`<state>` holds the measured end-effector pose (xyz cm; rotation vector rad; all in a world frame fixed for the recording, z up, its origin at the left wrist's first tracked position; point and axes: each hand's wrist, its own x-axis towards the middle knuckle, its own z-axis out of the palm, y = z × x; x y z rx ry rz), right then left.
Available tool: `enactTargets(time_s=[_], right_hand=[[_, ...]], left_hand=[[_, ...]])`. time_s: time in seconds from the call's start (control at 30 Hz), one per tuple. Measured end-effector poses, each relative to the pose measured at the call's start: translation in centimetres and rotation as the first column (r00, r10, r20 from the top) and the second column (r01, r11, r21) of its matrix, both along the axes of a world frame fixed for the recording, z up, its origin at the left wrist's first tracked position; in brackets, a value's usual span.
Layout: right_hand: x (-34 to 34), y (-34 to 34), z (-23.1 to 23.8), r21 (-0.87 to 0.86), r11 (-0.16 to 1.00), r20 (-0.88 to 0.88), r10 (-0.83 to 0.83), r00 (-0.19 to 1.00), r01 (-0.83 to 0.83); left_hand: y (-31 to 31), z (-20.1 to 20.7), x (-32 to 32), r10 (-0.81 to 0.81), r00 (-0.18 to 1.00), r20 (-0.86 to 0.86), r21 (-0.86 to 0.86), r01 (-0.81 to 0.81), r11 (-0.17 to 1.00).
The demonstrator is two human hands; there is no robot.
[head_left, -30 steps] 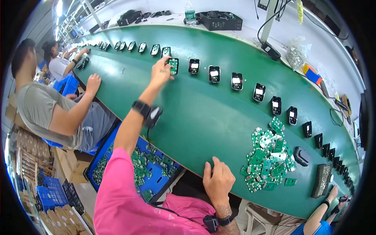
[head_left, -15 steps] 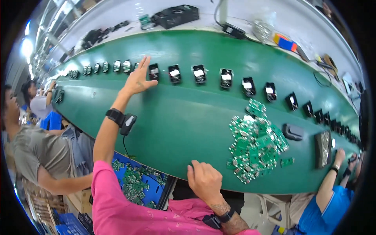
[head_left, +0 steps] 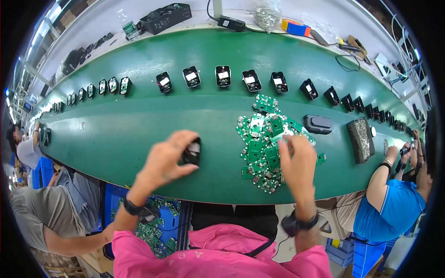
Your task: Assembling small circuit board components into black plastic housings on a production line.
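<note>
My left hand [head_left: 166,160] grips a small black plastic casing [head_left: 193,152] with a white label inside, between thumb and fingers, over the near part of the green table. My right hand [head_left: 299,162] is at the pile of green circuit boards [head_left: 255,150]. Its thumb and fingers close on a pale green circuit board [head_left: 278,137] at the top of the heap; the hand partly covers the pile. Beyond both hands runs a curved row of open black casings [head_left: 223,76] with white labels inside. Farther left, several casings [head_left: 112,85] show green boards in them.
Right of the pile lie a dark grey case [head_left: 318,124] and a long dark block [head_left: 360,139]. A blue tray of boards [head_left: 107,194] sits below the table edge. Co-workers sit at left [head_left: 51,204] and right [head_left: 394,208]. A black bin [head_left: 165,18] stands on the back shelf.
My left hand has come back from the row toward me with a black casing in it. My right hand has moved from the table's edge to the board pile. The view has shifted right.
</note>
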<state>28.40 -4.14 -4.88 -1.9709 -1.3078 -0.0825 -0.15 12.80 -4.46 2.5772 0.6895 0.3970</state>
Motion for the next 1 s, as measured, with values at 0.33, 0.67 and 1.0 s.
enactTargets(time_s=[0.33,0.67,1.0], right_hand=[[8.6,12.4,-2.7,-0.418,0.908,0.097,-0.002,0.995,0.043],[1.4,4.9,2.3,0.093,0.952,-0.625,0.283,0.727,-0.291],[-10.0,-0.6,3.2,-0.191,0.847,-0.534,0.335,0.777,-0.497]], left_hand=[[-8.0,-3.7,-0.2,0.49,0.816,0.307,-0.384,-0.365,0.848],[-13.9,-3.5,0.5,0.62,0.619,0.482,-0.588,-0.296,0.753],[-13.9,-4.4,0.1,0.603,0.671,0.433,-0.71,-0.159,0.686]])
